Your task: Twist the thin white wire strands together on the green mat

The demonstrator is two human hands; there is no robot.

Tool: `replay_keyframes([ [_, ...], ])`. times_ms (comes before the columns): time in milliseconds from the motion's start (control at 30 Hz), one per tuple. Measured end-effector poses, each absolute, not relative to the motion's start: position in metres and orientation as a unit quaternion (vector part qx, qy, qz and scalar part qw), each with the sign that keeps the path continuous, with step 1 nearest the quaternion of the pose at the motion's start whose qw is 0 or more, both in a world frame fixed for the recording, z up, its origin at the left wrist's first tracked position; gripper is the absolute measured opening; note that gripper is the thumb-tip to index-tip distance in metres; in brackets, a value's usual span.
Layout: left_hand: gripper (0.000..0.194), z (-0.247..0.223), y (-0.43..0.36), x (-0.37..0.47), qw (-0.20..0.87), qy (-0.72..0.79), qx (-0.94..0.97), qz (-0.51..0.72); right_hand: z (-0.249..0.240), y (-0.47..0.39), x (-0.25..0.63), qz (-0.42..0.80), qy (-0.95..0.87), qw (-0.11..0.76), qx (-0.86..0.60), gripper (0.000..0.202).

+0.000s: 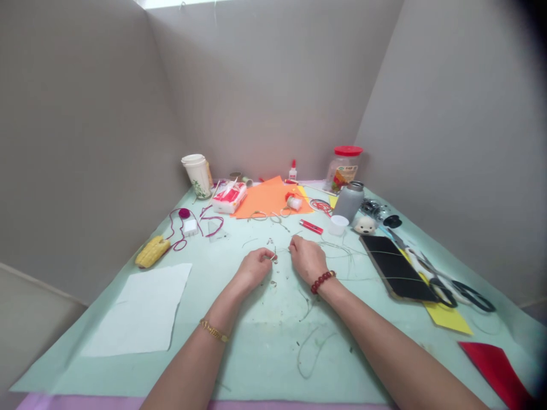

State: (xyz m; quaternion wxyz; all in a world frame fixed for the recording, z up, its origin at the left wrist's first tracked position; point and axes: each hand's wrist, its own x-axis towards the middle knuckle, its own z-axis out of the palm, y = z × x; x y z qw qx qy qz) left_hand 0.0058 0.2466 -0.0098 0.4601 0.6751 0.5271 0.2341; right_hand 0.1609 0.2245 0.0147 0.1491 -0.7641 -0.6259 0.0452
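On the pale green surface [256, 341], near its middle, the left hand [255, 266] and right hand [306, 259] lie close together, fingers curled and pinching a thin pale wire [276, 256] between them; loose wire scraps [311, 341] lie nearer the body, a dark tablet [395, 266] to the right

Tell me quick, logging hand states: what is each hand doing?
Left hand: closed, pinching a thin cord.
Right hand: closed on the same cord.
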Motion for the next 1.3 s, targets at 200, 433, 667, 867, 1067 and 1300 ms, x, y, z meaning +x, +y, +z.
replay_keyframes([
  [200,0.029,-0.008,0.248,0.008,0.462,0.532,0.671,0.230,0.018,0.225,0.159,0.036,-0.625,0.133,-0.768,0.022],
  [433,0.026,-0.009,0.247,0.007,0.441,0.519,0.690,0.246,0.027,0.201,0.148,-0.021,-0.684,0.239,-0.689,0.016],
  [667,0.026,-0.009,0.248,0.006,0.460,0.512,0.685,0.240,0.006,0.218,0.137,0.173,-0.639,0.304,-0.686,0.003],
  [867,0.024,-0.006,0.247,0.004,0.477,0.514,0.679,0.214,0.008,0.219,0.138,0.164,-0.651,0.287,-0.683,0.011],
  [1067,0.029,-0.004,0.248,0.001,0.505,0.504,0.674,0.193,0.009,0.221,0.142,0.181,-0.652,0.303,-0.672,0.013],
  [1300,0.032,-0.005,0.248,-0.002,0.506,0.483,0.688,0.193,0.015,0.218,0.143,0.274,-0.623,0.310,-0.664,0.009],
])
